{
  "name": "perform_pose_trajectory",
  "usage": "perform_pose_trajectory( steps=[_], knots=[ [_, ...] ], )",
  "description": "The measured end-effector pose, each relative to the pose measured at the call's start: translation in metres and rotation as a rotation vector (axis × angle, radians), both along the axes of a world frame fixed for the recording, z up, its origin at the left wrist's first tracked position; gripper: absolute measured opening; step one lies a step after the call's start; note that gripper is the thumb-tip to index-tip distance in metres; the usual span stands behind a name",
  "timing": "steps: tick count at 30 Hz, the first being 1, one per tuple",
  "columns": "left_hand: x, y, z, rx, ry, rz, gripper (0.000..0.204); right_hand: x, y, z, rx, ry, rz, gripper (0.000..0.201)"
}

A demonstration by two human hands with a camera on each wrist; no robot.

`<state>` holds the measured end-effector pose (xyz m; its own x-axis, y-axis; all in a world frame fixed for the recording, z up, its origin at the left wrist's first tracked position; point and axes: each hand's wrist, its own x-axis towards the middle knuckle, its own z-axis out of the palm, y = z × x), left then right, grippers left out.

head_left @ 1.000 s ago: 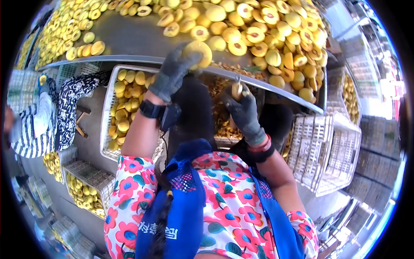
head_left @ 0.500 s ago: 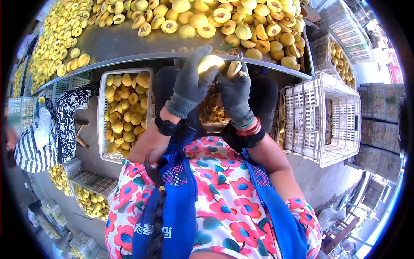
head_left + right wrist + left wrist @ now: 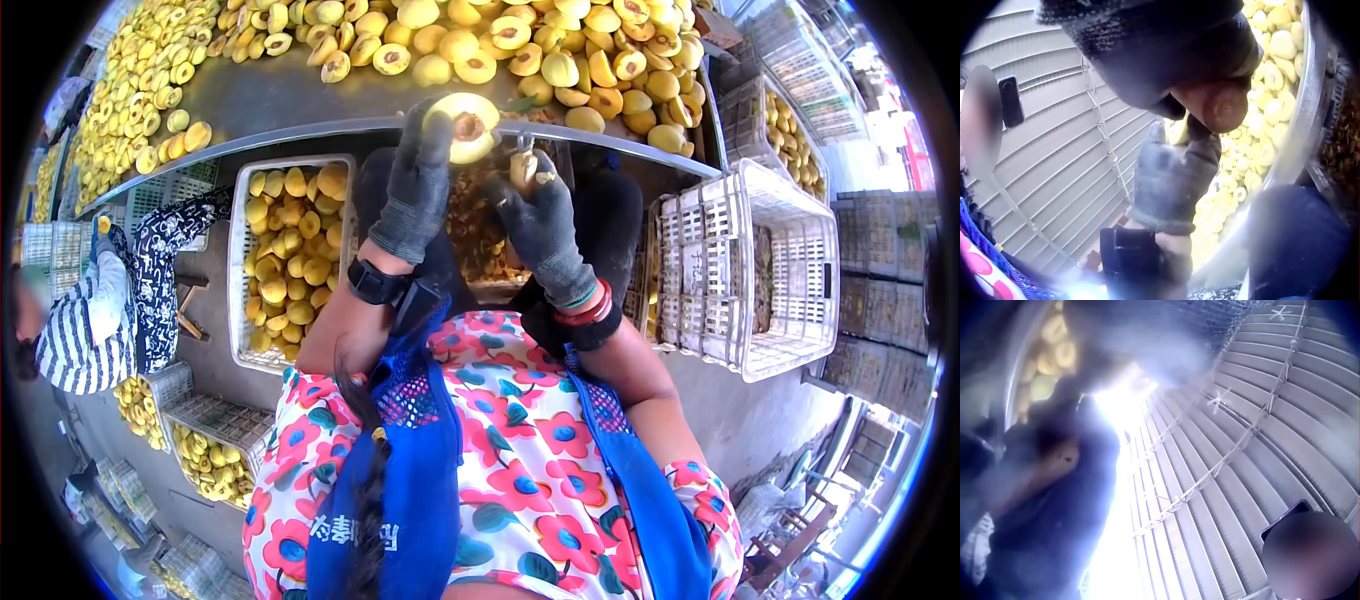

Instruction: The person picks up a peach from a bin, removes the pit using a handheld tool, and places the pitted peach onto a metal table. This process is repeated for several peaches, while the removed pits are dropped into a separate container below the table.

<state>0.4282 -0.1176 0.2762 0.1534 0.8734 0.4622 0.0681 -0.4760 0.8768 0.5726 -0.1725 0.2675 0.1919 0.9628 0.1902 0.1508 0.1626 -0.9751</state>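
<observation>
In the head view the left hand (image 3: 415, 190), in a dark glove, holds up a halved yellow fruit (image 3: 466, 126), its cut face with a brown centre showing. To its right the gloved right hand (image 3: 545, 225) grips a small tool with a pale wooden handle (image 3: 523, 170) and a metal end, apart from the fruit. The right wrist view shows the handle's round end (image 3: 1225, 107) in the right hand (image 3: 1166, 53), and the left hand (image 3: 1172, 178) with a sliver of yellow fruit (image 3: 1177, 130). The left wrist view is blurred.
Halved fruit (image 3: 560, 70) lies heaped on a metal table (image 3: 290, 95) with a raised edge. A crate of fruit (image 3: 240, 300) stands at the left, an empty white crate (image 3: 705, 285) at the right. Scraps (image 3: 480, 225) lie below the hands. A person in stripes (image 3: 85, 345) sits at far left.
The hands came together around the fruit half a second ago and are now apart. The fruit's cut face has turned into view, and the camera view has shifted since the first frame.
</observation>
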Motion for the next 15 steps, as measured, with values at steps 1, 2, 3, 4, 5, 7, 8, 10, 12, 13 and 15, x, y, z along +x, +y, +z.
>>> perform_pose_trajectory(
  steps=[1,2,3,4,5,7,8,10,12,13,15],
  knots=[
    [0.001,-0.004,0.007,0.025,0.086,0.014,0.047,-0.002,0.001,0.001,-0.001,0.049,-0.02,0.023],
    [0.001,-0.009,0.014,0.052,0.17,0.029,0.046,-0.003,0.003,0.005,-0.001,0.099,-0.04,0.023],
    [0.002,-0.01,0.018,-0.078,0.147,-0.022,0.044,-0.004,0.004,0.01,0.001,0.147,-0.061,0.023],
    [0.003,-0.01,0.02,-0.208,0.122,-0.075,0.042,-0.004,0.005,0.016,-0.013,0.259,-0.082,0.025],
    [0.004,-0.009,0.021,-0.214,0.093,-0.104,0.043,-0.001,0.005,0.016,-0.006,0.2,-0.098,0.026],
    [0.004,-0.009,0.02,-0.228,0.034,-0.157,0.045,0.011,0.009,0.013,0.006,0.082,-0.124,0.027],
    [0.003,-0.007,0.016,-0.151,0.098,-0.122,0.045,0.014,0.011,0.014,-0.028,0.084,-0.137,0.028],
    [0.002,0.001,0.009,0.006,0.229,-0.05,0.044,0.018,0.014,0.022,0.034,0.007,-0.159,0.026],
    [0.0,0.0,0.009,-0.041,0.328,-0.057,0.044,0.022,0.014,0.022,0.023,-0.028,-0.106,0.025],
    [0.0,-0.001,0.009,-0.067,0.378,-0.059,0.043,0.024,0.012,0.019,-0.022,-0.023,-0.059,0.024],
    [0.002,-0.001,0.012,-0.141,0.239,-0.003,0.041,0.021,0.005,0.012,-0.089,-0.049,0.01,0.024]
  ],
)
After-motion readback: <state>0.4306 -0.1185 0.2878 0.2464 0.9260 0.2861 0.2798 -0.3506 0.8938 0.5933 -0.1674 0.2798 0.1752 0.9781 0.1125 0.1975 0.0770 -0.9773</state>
